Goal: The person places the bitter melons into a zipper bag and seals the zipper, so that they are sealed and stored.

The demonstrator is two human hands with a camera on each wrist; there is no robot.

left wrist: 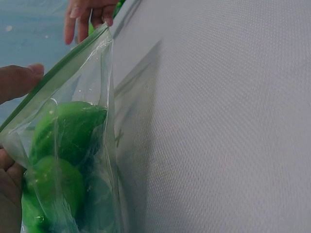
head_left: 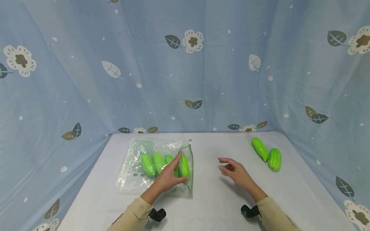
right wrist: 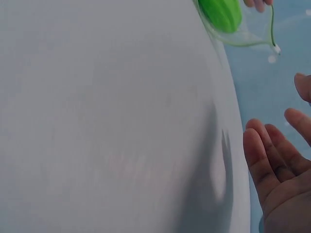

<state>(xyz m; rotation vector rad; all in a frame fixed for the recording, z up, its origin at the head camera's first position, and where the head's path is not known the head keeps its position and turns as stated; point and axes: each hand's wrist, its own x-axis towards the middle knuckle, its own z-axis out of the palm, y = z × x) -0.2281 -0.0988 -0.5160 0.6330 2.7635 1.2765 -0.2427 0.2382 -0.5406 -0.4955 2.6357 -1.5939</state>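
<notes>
Several glossy green gourds [head_left: 148, 165] in clear bag [head_left: 126, 181]—left fingers [head_left: 177, 158] spread across, right fingers [head_left: 226, 160] curved, empty.

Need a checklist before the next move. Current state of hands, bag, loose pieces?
1. Right grip free: ok, holds nothing.
2. Left grip at the bag mouth: ok, touching it.
3. Mouth spread: ok, rim edges apart.
4. Right grip at the two loose green vegetables: not ok, apart from both.
5. Exact count of bagged green vegetables: cannot tell, left grip hides part.
</notes>
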